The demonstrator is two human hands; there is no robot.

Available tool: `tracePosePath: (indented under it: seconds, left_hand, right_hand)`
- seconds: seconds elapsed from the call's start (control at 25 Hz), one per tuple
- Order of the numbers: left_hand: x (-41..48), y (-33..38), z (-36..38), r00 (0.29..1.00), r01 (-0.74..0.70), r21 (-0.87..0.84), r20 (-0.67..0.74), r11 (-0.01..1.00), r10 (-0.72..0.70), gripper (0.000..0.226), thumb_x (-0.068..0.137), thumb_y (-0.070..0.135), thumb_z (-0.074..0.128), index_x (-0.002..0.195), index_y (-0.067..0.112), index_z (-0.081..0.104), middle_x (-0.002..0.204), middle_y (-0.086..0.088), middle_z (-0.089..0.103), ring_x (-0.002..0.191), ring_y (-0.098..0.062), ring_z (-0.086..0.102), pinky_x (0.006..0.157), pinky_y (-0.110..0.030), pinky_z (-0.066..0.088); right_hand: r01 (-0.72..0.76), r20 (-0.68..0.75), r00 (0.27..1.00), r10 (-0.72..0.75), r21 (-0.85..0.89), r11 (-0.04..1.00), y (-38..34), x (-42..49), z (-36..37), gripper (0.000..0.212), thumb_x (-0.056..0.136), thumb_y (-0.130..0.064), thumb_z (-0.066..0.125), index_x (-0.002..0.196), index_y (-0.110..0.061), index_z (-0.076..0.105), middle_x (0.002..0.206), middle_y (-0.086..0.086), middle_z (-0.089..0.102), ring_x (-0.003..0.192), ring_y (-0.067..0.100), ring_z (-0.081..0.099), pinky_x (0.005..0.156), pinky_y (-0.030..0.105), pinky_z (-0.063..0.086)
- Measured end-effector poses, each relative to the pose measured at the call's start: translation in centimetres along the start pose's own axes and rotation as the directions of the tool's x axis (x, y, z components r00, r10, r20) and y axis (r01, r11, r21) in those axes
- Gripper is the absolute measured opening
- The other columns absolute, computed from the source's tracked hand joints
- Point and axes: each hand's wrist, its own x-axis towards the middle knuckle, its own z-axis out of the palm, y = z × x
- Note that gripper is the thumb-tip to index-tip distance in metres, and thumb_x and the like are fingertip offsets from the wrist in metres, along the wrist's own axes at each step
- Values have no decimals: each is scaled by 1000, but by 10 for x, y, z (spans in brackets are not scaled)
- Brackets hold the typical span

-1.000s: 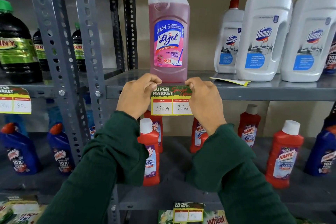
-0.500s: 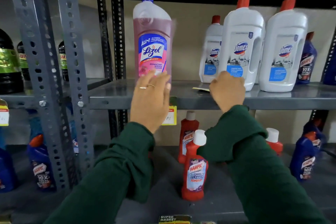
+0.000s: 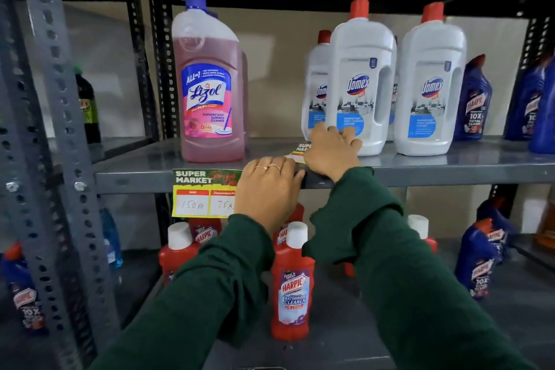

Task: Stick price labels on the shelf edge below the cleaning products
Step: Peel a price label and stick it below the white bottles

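Note:
A yellow and green price label (image 3: 195,195) sticks on the grey shelf edge (image 3: 450,176), under the pink Lizol bottle (image 3: 207,93). My left hand (image 3: 267,189) lies flat against the shelf edge and covers the label's right end, gripping nothing. A second, loose price label (image 3: 297,153) lies on top of the shelf, in front of the white Domex bottles (image 3: 360,84). My right hand (image 3: 330,150) rests on it with bent fingers, hiding most of it. Whether the fingers grip it is hidden.
Blue Harpic bottles (image 3: 473,99) stand at the right of the same shelf. Red Harpic bottles (image 3: 292,288) stand on the lower shelf under my arms. A perforated grey upright (image 3: 60,159) rises at the left, with a dark bottle (image 3: 88,108) behind it.
Both hands have let go of the label under the Lizol bottle, which now hangs on the edge. My right hand has moved right, onto the loose label on the shelf top.

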Motion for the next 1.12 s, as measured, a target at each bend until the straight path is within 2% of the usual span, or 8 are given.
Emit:
tracePosePath:
  seconds: [0.12, 0.24, 0.36, 0.44, 0.56, 0.72, 0.88, 1.12]
  left_hand:
    - [0, 1, 1, 999, -11, 33, -40, 999, 12, 31, 90, 30, 39, 78, 10, 60, 72, -9, 69, 68, -29, 62, 62, -36, 42]
    - [5, 6, 3, 996, 4, 17, -94, 1000, -3, 32, 90, 28, 38, 79, 9, 60, 73, -12, 71, 69, -30, 63, 74, -38, 41]
    - [15, 27, 4, 969, 123, -109, -199, 986, -143, 32, 89, 26, 39, 107, 3, 53, 109, -19, 66, 100, -33, 60, 97, -45, 38]
    - [26, 51, 1, 927, 153, -300, -286, 942, -241, 33, 91, 26, 39, 113, 2, 41, 128, -25, 52, 118, -37, 47, 102, -47, 34]
    - [45, 87, -8, 891, 59, -508, -362, 860, -275, 39, 93, 37, 39, 116, 6, 32, 138, -30, 36, 130, -32, 30, 109, -41, 27]
    - [64, 129, -19, 880, 81, -565, -346, 821, -326, 47, 90, 35, 52, 127, 13, 33, 142, -24, 33, 131, -26, 21, 110, -39, 22]
    - [76, 157, -11, 959, 81, -385, -220, 919, -177, 24, 85, 33, 53, 97, 17, 67, 120, -12, 62, 123, -36, 37, 102, -55, 33]
    - [63, 179, 9, 980, 170, -402, -27, 900, -198, 24, 83, 23, 48, 78, 13, 70, 102, -7, 73, 113, -36, 51, 97, -57, 37]
  right_hand:
    - [133, -203, 976, -77, 279, 951, 7, -6, 0, 31, 76, 4, 46, 105, -8, 48, 112, 18, 53, 101, 38, 49, 85, 42, 39]
    - [118, -272, 960, 62, 599, 792, 22, -6, -9, 28, 79, -4, 58, 106, -11, 57, 115, 8, 57, 102, 21, 54, 85, 25, 38]
    - [96, -185, 975, 119, 844, 528, 49, -8, -29, 23, 73, -11, 72, 95, -8, 69, 113, 6, 64, 97, 5, 57, 87, 20, 47]
    - [114, -151, 987, 46, 881, 460, 75, -12, -47, 17, 74, -7, 72, 91, -5, 70, 102, 4, 67, 86, 1, 62, 76, 14, 51]
    - [154, -148, 988, -53, 852, 500, 117, -17, -76, 4, 77, -9, 69, 79, -12, 69, 77, 1, 69, 70, 8, 63, 74, 24, 55]
    - [221, -113, 972, -207, 745, 630, 165, -15, -104, 16, 79, -9, 67, 71, -23, 66, 76, 3, 65, 78, 20, 61, 82, 41, 55]
    - [280, -72, 952, -298, 600, 749, 193, -18, -107, 6, 80, -13, 67, 84, -14, 71, 81, 2, 69, 83, 18, 65, 85, 38, 54]
    - [361, -54, 927, -371, 388, 848, 226, -33, -93, 10, 84, -17, 62, 88, -11, 69, 91, 8, 71, 84, 16, 59, 78, 27, 47]
